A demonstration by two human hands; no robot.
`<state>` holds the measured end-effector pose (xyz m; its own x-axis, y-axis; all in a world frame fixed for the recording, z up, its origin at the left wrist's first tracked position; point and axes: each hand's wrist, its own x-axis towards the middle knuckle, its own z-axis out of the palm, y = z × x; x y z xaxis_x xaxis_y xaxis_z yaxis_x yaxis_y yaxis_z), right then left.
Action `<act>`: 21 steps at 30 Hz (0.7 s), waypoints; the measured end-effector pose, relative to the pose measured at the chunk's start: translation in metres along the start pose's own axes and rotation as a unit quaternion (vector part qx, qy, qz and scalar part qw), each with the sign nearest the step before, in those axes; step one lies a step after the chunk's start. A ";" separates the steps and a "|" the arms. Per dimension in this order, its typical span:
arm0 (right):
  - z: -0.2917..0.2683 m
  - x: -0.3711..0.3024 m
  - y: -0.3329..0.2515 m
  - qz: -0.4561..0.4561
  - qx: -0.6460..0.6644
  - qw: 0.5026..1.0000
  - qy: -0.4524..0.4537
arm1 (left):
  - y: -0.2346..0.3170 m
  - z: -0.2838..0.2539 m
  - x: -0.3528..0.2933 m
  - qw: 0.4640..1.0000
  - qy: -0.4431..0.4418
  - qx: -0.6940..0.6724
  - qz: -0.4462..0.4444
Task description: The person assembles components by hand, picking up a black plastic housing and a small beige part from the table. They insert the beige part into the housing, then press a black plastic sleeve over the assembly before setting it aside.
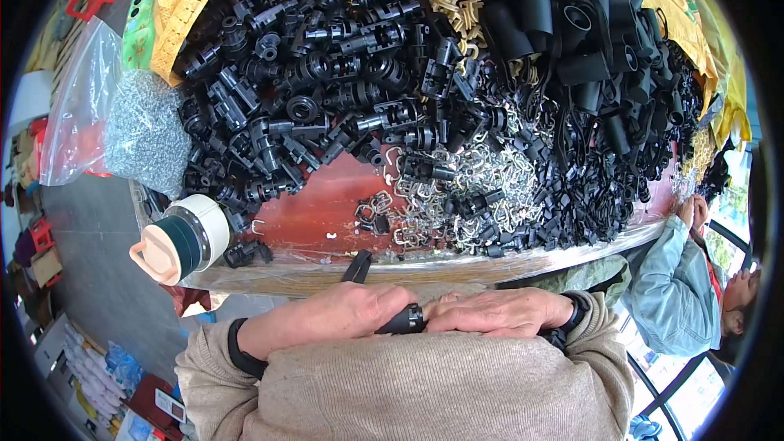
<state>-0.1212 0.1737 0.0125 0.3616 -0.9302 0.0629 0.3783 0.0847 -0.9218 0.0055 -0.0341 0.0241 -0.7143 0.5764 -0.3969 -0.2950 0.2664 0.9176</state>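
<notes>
We have both hands low in the middle of the frame, in front of the beige sweater [425, 384]. Our left hand [355, 309] closes around a black part [400, 321], its fingers curled over the top, with one end of the part showing between the two hands. Our right hand [500, 311] lies palm down just right of that end; its fingertips are hidden, so we cannot tell how far they close or whether they grip anything. A black strip [357, 267] sticks up beyond the left hand toward the desk [314, 196], whose red top shows left of centre. On it we see a heap of black fittings [327, 94] from the upper left to the centre, metal hooks [510, 171] right of centre, small black clips [572, 216] beside them, and black tubes [584, 69] at the upper right. Beige pieces [459, 12] lie between the fittings and the tubes at the top. A cup [184, 237] stands at the left edge of the desk, below a clear bag [147, 131] of grey bits. At the right edge of the frame a co-worker [671, 290] in a pale blue jacket has both hands together at the desk.
</notes>
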 end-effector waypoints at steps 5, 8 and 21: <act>-0.001 0.000 -0.001 0.001 0.006 1.000 0.002 | -0.002 0.002 0.000 1.000 0.001 0.015 0.002; -0.001 0.002 -0.002 0.004 0.016 1.000 0.001 | -0.003 0.002 -0.001 1.000 0.007 0.014 0.014; -0.004 0.001 -0.004 0.004 0.007 0.999 0.036 | 0.001 -0.007 0.000 0.999 0.012 0.012 0.034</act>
<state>-0.1261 0.1712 0.0144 0.3027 -0.9527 0.0284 0.3887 0.0962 -0.9163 0.0014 -0.0391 0.0253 -0.7475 0.5750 -0.3325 -0.2297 0.2459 0.9417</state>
